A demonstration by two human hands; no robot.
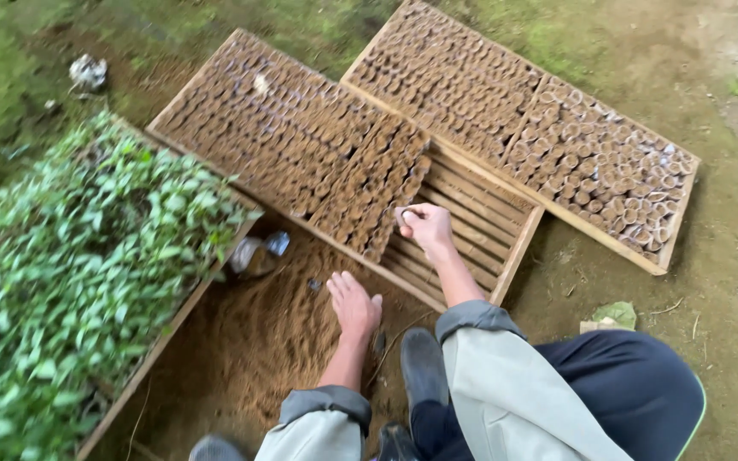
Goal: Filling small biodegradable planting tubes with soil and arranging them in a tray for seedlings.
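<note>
My right hand [425, 225] is closed around a small soil-filled pot and holds it at the end of the pot rows in the middle wooden tray [506, 256], over its bare slats. My left hand [354, 305] lies flat and open on a heap of brown soil [258, 341] in front of that tray. Rows of small filled pots [301, 145] pack the rest of the tray. My dark shoe [423, 363] rests on the soil between my arms.
A second wooden tray [668, 248] of small pots lies behind on the right. A tray of green seedlings [70, 273] stands on the left. A clear plastic bottle [258, 253] lies by the soil heap. Bare earth and moss surround everything.
</note>
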